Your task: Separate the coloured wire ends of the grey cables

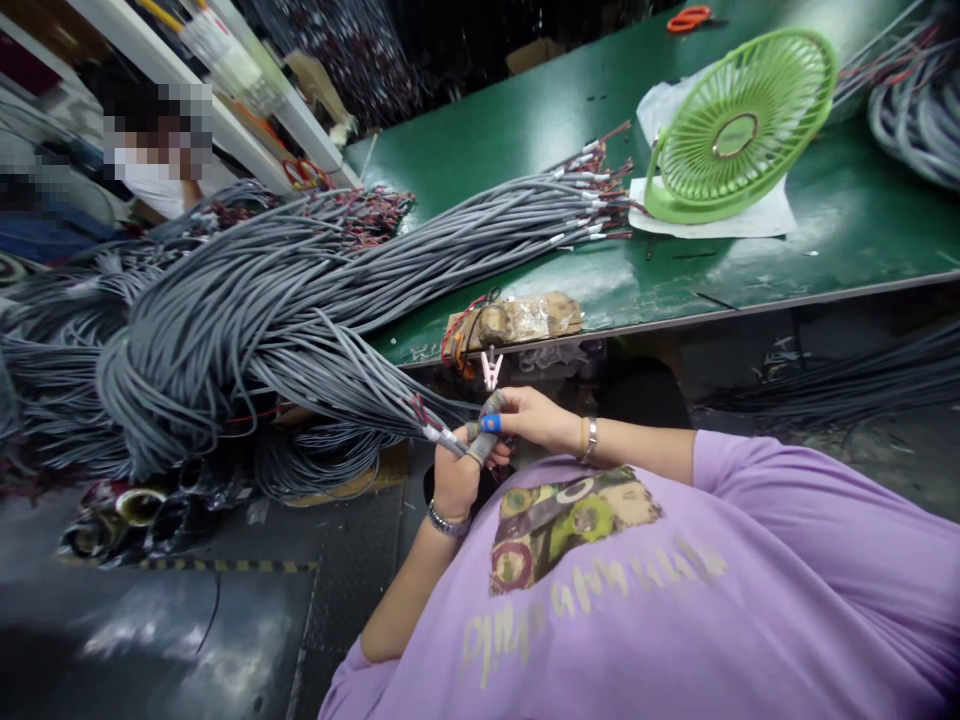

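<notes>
Both hands meet in front of my purple shirt, close to the table's front edge. Fingers of my left hand (456, 482) are closed round the end of a grey cable (441, 432) with a white sleeve and thin red wires near it. My right hand (534, 418) is pinched against the left thumb; what lies between its fingertips is hidden. A blue band (490, 423) circles the right thumb, and some fingers are wrapped in greyish tape. The gripped cable belongs to a large bundle of grey cables (225, 300) draped over the table to the left.
A green fan (739, 130) stands on white paper on the green table (847, 225). A pink clip (491, 370) and a taped wooden block (525, 318) are at the near edge. Orange-handled scissors (688, 18) lie at the back. Another person (154, 150) is at far left.
</notes>
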